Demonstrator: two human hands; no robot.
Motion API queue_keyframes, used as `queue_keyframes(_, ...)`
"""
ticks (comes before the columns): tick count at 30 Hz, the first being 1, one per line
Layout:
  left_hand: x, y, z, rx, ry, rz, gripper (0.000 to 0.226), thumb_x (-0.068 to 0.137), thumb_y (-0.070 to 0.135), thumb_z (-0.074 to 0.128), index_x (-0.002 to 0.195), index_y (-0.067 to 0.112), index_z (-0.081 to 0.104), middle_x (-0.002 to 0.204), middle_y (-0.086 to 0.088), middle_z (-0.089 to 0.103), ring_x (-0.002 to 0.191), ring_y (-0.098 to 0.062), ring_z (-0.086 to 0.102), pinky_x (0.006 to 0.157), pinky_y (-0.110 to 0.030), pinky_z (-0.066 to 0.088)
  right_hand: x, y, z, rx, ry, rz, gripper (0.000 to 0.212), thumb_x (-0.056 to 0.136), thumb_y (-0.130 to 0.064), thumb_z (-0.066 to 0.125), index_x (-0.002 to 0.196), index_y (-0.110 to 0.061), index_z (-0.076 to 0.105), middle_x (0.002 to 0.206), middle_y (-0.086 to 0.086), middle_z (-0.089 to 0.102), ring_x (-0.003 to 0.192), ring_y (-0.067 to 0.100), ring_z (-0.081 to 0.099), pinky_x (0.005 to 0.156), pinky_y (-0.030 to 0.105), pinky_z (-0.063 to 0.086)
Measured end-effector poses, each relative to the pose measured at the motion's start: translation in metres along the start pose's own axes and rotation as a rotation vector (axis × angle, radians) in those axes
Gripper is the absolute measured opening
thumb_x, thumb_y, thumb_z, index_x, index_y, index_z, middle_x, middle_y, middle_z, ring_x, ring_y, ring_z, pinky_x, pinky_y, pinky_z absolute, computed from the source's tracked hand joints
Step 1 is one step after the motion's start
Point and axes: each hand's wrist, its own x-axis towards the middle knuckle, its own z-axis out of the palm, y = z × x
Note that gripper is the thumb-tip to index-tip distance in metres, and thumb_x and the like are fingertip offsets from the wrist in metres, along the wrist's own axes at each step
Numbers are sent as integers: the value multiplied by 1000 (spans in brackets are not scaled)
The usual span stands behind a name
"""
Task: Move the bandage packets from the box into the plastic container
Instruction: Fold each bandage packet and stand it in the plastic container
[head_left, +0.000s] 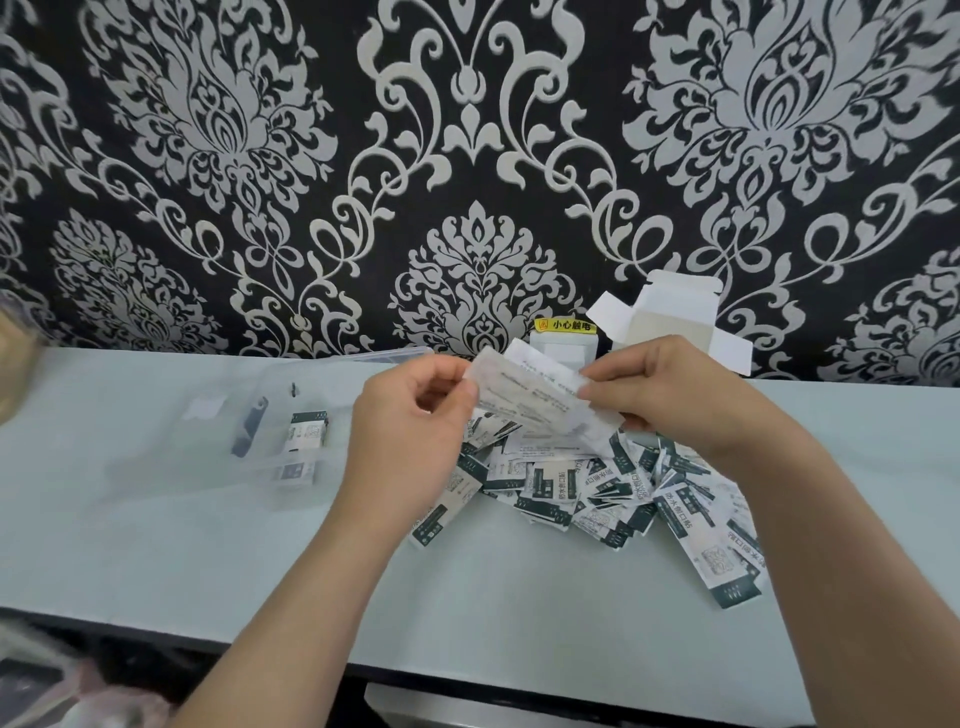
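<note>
Lying beneath right hand (675, 397): bandage packets (550, 483)

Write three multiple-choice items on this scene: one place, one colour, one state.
1. Where is the open box?
A) at the wall, beyond the right hand
B) under the table
C) on a chair

2. What colour is the sticker at the wall?
A) red
B) yellow
C) blue

3. What are the left hand and right hand doing?
A) pinching one paper leaflet
B) hanging idle
C) lifting a lid

Key: 1 A, its flaps show behind that hand. 2 B, it is yellow with dark characters. 3 A, both pinch the leaflet above the packet pile.
</note>
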Motion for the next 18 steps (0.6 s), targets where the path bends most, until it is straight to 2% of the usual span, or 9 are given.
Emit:
queue_keyframes(3,-3,4,9,84,30,-17,22,90,19,64,77,37,66,74,17,67,71,4,58,62,-3,40,-2,-3,4,129,-81,34,11,85,-9,68,91,-14,76,71,9,63,63,16,46,66,26,43)
queue_keyframes(5,-1,3,12,64,29,-52,19,91,19,63,80,34,68,78,20,70,77,7,62,68,-4,43,-2,-5,6,217,-131,57,15,88,-6,63,92,-13,76,70,5,67,54,9,47,60,22,43)
queue_keyframes(6,1,3,13,45,28,-67,17,91,19,62,82,31,70,79,18,71,78,4,65,73,-11,48,-2,-5,8,251,-155,71,17,90,-5,61,92,-13,76,69,2,68,50,5,47,56,18,43)
queue_keyframes(8,5,1,17,-6,38,-99,14,91,17,61,86,24,71,80,11,73,78,-8,69,78,-31,57,-2,-7,12,286,-202,92,22,92,-4,57,90,-16,76,72,1,71,55,5,50,54,16,45)
queue_keyframes(10,6,4,20,-82,56,-131,12,90,14,61,90,18,72,80,2,74,72,-13,71,73,-37,60,-2,-7,16,307,-242,105,25,91,-3,54,92,-16,76,79,4,72,62,8,55,62,21,49)
queue_keyframes(13,7,9,20,-160,105,-150,9,87,9,65,88,14,72,79,-7,73,60,-13,69,63,-28,60,0,-7,21,387,-264,137,29,90,-2,49,99,-12,75,83,8,67,63,12,55,66,26,51)
queue_keyframes(16,9,9,18,-182,152,-158,14,80,3,68,80,16,73,72,-5,72,53,-11,65,58,-25,56,2,-7,23,535,-267,190,27,96,-22,51,101,-7,73,93,17,66,76,24,61,73,36,54)
queue_keyframes(18,10,9,19,-156,172,-146,17,77,1,67,79,17,73,69,-3,71,52,-11,64,58,-28,56,0,-8,24,543,-308,178,36,95,-35,52,106,-4,69,98,20,71,81,28,66,67,34,58)
